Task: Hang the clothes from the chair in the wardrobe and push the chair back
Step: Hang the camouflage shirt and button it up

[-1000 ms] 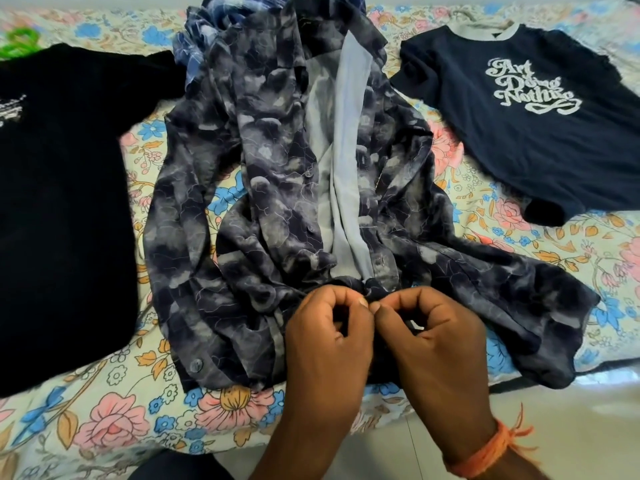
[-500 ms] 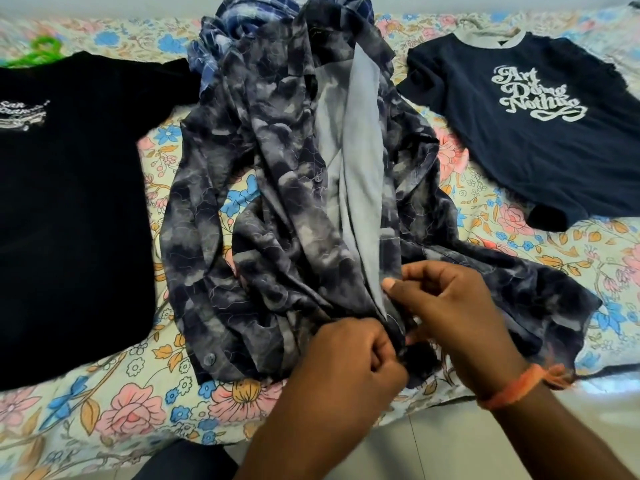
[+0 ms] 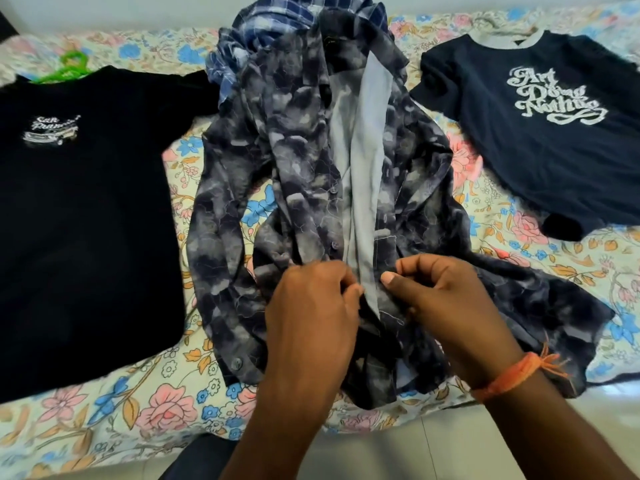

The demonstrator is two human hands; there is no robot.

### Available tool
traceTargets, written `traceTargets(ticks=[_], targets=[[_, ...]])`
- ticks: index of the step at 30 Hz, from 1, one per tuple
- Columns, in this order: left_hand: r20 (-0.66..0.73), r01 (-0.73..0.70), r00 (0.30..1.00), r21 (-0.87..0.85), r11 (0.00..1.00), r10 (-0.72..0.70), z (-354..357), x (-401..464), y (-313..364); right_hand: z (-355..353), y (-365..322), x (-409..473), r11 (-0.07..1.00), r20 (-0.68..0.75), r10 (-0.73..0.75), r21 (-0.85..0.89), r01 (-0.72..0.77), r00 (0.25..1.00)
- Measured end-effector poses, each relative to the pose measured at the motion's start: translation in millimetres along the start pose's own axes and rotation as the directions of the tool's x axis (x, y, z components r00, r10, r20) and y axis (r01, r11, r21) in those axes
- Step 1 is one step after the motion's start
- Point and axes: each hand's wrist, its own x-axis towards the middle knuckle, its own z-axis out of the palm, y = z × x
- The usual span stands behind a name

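A grey-and-navy patterned button shirt [image 3: 298, 161] lies crumpled in the middle of a floral bedsheet [image 3: 152, 410], its pale inner side showing along the front opening. My left hand [image 3: 311, 306] pinches the left front edge of this shirt near the lower buttons. My right hand [image 3: 440, 299], with an orange thread on its wrist, pinches the right front edge a few centimetres away. A blue checked shirt [image 3: 277, 32] is bunched under the patterned shirt's collar. No chair and no wardrobe are in view.
A black T-shirt [image 3: 79, 220] on a green hanger [image 3: 69, 69] lies flat at the left. A navy T-shirt [image 3: 547, 126] with white lettering and a grey collar lies at the right. The bed's front edge meets pale floor [image 3: 398, 452] below my arms.
Both hands have moved up the shirt's front from the bottom hem and now hold the two front edges slightly apart. The view has shifted a little to the left.
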Motion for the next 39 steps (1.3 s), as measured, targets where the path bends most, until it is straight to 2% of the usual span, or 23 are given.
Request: traceTargets(ticks=[2,5,10,12,15,18,26,30,32,34,39], targets=[[0.063,0.07,0.996,0.01,0.998,-0.07,2,-1,-9,0,2,0,1.0,-0.045,0.009,-0.012,-0.01,0.999],[0.125,0.092,0.987,0.072,0.993,-0.101,1,-7,-18,6,2,2,0.995,-0.065,-0.019,-0.102,0.013,0.998],[0.082,0.154,0.984,0.038,0.987,-0.157,4,-9,-32,28,1,3,0.935,-0.009,-0.22,-0.288,0.208,0.975],[0.06,0.185,0.981,0.005,0.983,-0.185,4,-7,-33,29,3,6,0.965,0.022,-0.176,-0.195,0.177,0.984],[0.1,0.227,0.971,-0.121,0.966,-0.216,-3,-2,-37,28,11,15,0.999,0.026,-0.053,-0.01,0.053,0.998],[0.139,0.238,0.967,-0.172,0.956,-0.215,-8,-1,-45,31,20,24,0.999,0.058,0.0,0.034,-0.002,0.998],[0.192,0.182,0.964,0.027,0.983,-0.184,-3,1,-38,29,28,27,0.994,0.058,-0.023,0.104,0.017,0.998],[0.232,0.197,0.955,-0.023,0.98,-0.187,-6,0,-34,27,32,28,0.991,0.056,-0.051,0.124,0.044,0.997],[0.227,0.239,0.95,-0.095,0.967,-0.212,-9,-2,-33,27,35,27,0.99,0.065,-0.063,0.133,0.054,0.996],[0.216,0.282,0.942,-0.097,0.954,-0.257,-9,-2,-32,29,36,27,0.99,0.08,-0.088,0.12,0.078,0.993],[0.181,0.245,0.946,0.141,0.959,-0.269,3,-1,-23,31,35,29,0.995,0.154,-0.068,0.089,0.055,0.986]])
